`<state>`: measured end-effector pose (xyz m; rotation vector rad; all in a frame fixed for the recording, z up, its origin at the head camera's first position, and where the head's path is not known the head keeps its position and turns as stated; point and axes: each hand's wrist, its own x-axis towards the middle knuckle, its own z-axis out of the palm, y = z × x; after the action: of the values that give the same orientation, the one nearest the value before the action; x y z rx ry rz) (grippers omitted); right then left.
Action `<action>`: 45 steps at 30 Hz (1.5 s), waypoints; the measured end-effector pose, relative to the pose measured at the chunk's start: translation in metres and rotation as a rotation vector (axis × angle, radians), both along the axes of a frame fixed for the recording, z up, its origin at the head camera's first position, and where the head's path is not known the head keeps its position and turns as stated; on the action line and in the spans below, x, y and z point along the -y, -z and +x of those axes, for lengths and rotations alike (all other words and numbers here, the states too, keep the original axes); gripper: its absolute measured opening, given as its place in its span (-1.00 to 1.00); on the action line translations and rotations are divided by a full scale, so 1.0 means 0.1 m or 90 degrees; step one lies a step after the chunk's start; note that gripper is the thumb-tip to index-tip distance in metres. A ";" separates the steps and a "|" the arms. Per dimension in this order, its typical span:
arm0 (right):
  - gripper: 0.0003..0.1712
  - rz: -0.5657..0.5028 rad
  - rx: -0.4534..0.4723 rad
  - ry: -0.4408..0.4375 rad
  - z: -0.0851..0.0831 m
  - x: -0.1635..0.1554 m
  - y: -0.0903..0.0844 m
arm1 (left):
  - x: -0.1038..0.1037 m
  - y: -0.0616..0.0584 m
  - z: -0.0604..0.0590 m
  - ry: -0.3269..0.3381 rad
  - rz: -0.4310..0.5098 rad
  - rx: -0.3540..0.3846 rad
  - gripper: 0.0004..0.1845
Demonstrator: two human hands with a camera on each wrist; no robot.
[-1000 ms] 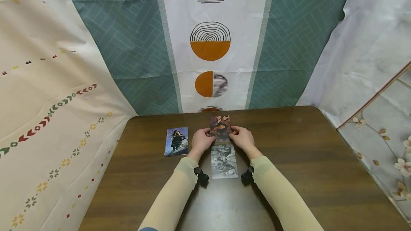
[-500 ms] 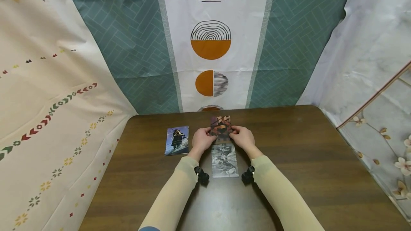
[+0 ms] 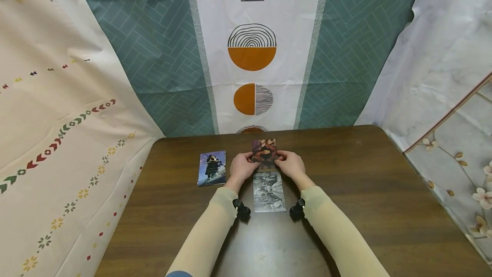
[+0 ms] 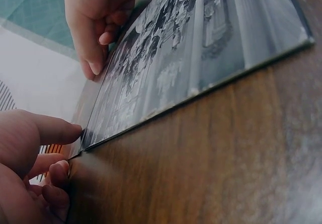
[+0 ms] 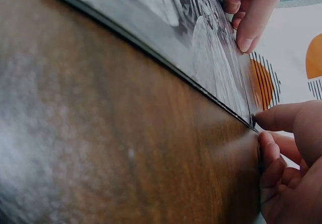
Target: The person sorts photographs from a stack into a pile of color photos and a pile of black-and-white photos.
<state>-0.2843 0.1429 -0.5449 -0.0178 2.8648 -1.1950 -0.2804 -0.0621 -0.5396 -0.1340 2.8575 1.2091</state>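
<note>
A dark reddish picture card [image 3: 264, 151] lies at the back middle of the table. My left hand [image 3: 242, 166] pinches its left edge near the lower corner, thumb on top. Opposite, my right hand [image 3: 291, 165] pinches the right edge the same way. Directly below it lies a black-and-white picture card [image 3: 268, 192], its top edge meeting the reddish card's lower edge. In the left wrist view, the left thumb [image 4: 63, 129] sits right at the corner where the two cards meet. The right thumb [image 5: 276, 117] is at the matching corner in the right wrist view.
A blue picture card [image 3: 212, 168] showing a dark-clothed figure lies left of my left hand. The brown wooden table [image 3: 365, 200] runs back to a patterned cloth [image 3: 251, 67]. Other cloths hang at the left and right sides.
</note>
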 end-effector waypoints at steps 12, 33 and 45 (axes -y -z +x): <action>-0.45 0.002 0.002 -0.001 -0.01 0.00 0.00 | 0.01 0.00 -0.01 -0.004 0.010 0.011 -0.40; -0.47 -0.087 0.018 -0.006 0.00 -0.04 -0.06 | 0.13 -0.07 0.04 0.022 0.191 0.004 -0.43; -0.49 -0.168 0.034 -0.007 0.07 -0.08 -0.12 | 0.36 -0.25 0.16 0.048 0.230 -0.012 -0.43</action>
<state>-0.2776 0.1505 -0.5333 -0.0076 2.6375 -1.5359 -0.2646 -0.0977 -0.5150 -0.0034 2.5749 1.6876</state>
